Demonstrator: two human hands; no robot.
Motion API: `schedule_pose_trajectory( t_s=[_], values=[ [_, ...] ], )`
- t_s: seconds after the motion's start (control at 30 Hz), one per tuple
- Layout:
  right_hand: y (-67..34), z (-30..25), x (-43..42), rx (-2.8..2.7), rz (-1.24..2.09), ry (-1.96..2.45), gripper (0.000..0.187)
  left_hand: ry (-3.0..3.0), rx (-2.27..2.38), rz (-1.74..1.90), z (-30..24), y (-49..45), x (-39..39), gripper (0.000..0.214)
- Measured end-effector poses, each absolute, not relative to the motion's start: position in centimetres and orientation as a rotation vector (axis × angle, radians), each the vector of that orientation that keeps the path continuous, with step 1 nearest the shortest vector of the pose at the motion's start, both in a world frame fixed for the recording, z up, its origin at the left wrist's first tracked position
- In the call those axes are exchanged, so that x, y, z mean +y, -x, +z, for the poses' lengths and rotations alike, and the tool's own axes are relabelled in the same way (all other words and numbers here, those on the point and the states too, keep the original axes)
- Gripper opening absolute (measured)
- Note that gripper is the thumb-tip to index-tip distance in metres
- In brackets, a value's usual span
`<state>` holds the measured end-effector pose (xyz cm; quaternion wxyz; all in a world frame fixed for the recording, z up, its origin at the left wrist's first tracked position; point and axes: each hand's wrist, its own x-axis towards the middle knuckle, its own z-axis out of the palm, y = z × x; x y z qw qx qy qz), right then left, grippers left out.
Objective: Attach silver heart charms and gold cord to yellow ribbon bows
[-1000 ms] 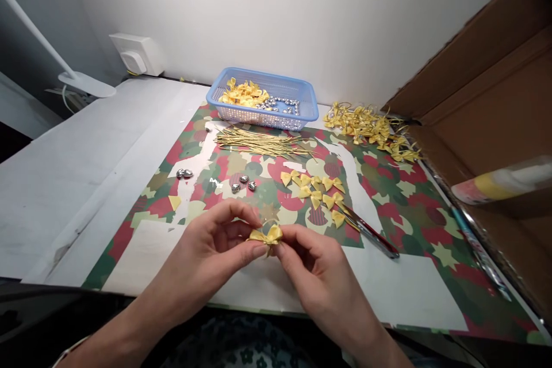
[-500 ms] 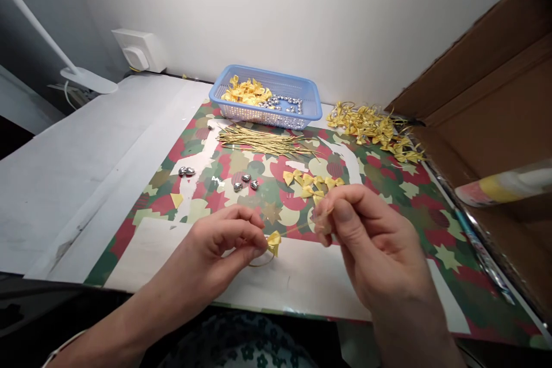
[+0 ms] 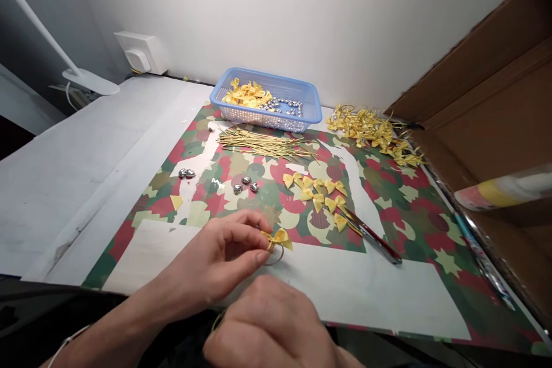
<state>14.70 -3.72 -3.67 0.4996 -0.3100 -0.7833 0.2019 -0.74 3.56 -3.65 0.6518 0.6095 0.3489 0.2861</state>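
My left hand pinches a yellow ribbon bow between thumb and fingers, over the white strip at the front of the table. A loop of thin cord hangs below the bow. Low in the view, close to the camera, my right hand is closed like a fist at the table's front edge. Its fingertips are hidden, so what it grips cannot be made out. More yellow bows lie beyond, beside a dark pair of tweezers. Several silver beads rest farther left.
A blue basket of yellow bows and silver beads stands against the wall. In front lies a bundle of gold cords. Finished-looking bows with loops are heaped at the back right. A cardboard box and bottle border the right.
My right hand has moved down and left, from beside the loose bows to the front edge, uncovering the tweezers. The bow in my left hand has turned, and its loop shows more.
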Motion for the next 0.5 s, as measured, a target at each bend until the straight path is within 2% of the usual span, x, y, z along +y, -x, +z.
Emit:
schedule_pose_trajectory(
  t_s=[0.23,0.4,0.5],
  values=[
    [-17.4,-2.9,-2.9,-1.613,0.767,1.243,0.034,-1.401,0.808,0.673,-3.4,0.8,3.4,0.019],
    [-17.8,-3.9,-2.9,-1.644,0.585,1.37,0.02,-1.196,0.826,0.58,-3.7,1.6,3.6,0.016],
    [-17.6,-3.9,-3.1,-1.683,0.46,1.362,0.021,-1.188,0.847,0.618,-4.0,1.8,3.5,0.017]
  ],
)
